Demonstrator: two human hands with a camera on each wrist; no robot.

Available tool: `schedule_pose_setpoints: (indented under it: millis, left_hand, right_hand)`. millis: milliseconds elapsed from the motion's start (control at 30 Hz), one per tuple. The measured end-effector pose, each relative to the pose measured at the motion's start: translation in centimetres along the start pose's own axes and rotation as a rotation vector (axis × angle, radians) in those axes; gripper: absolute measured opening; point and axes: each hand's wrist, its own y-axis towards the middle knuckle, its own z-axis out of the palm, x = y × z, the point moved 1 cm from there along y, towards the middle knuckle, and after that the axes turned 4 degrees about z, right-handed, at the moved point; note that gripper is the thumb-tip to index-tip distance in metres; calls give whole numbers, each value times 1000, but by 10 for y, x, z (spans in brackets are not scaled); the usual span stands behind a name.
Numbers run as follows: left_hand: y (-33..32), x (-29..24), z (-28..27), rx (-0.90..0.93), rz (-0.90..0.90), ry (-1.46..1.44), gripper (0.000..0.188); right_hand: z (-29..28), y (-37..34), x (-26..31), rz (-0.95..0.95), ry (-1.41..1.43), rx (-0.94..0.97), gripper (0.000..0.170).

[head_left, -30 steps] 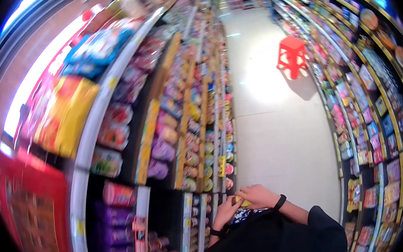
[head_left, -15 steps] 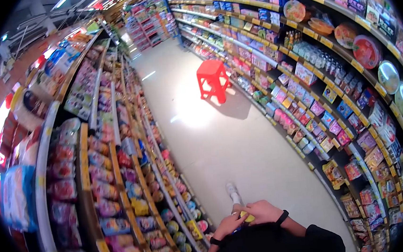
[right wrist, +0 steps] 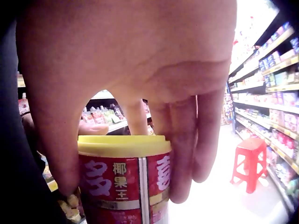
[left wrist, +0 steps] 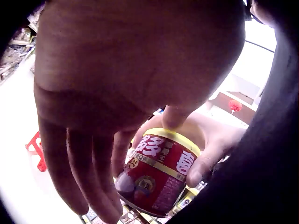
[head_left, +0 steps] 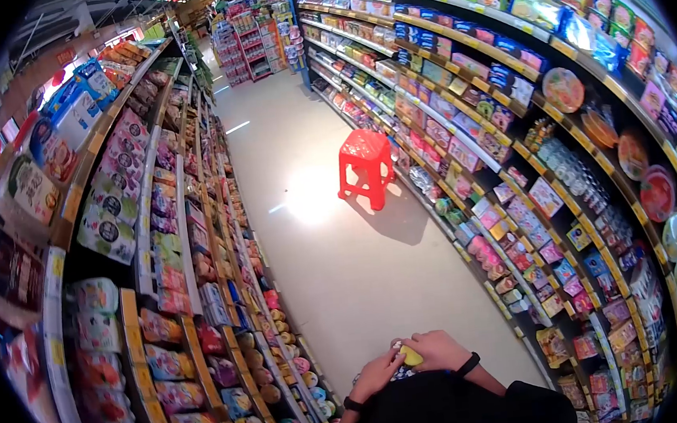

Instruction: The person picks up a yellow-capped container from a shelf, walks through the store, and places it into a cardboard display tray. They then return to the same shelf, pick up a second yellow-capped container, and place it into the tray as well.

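Both hands hold a red can (left wrist: 154, 179) upright but tilted in the left wrist view; its yellow lid (head_left: 411, 357) shows between them in the head view. My right hand (head_left: 439, 351) grips the can (right wrist: 112, 186) from its side, thumb on one side and fingers on the other. My left hand (head_left: 373, 374) is at the opposite side, its thumb (left wrist: 175, 116) against the lid's edge and its index finger along the can's wall; its other fingers hang down long and loosely bent. White and gold lettering runs round the can. The palms hide part of it.
A red plastic stool (head_left: 365, 169) stands on the pale floor (head_left: 320, 276) ahead in the aisle. Packed shelves (head_left: 454, 67) line the right side, and shelves of cups and packets (head_left: 171, 360) line the left. A further display (head_left: 250, 47) stands at the far end.
The head view has swung from the left shelves toward the right ones and the aisle. The hands stay together at the can; the foot seen half a second ago is out of sight.
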Motion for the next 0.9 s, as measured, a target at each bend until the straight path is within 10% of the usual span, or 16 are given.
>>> schedule_pose_setpoints:
  millis: [267,600,767,900]
  left_hand:
    - [26,175,-111,124,-227,116,63]
    - [75,156,-304,-226,-350,-450,60]
    - [140,130,-386,-258,-340,-153,60]
    - [235,226,-409,-390,-398,6,65]
  right_hand:
    - [2,181,-34,-151,54,95,63]
    - [-98,427,-89,-304,100,89,65]
    - [-124,521,-120,-348,62,169,68]
    - [-147,601,-157,-302,56,202,68]
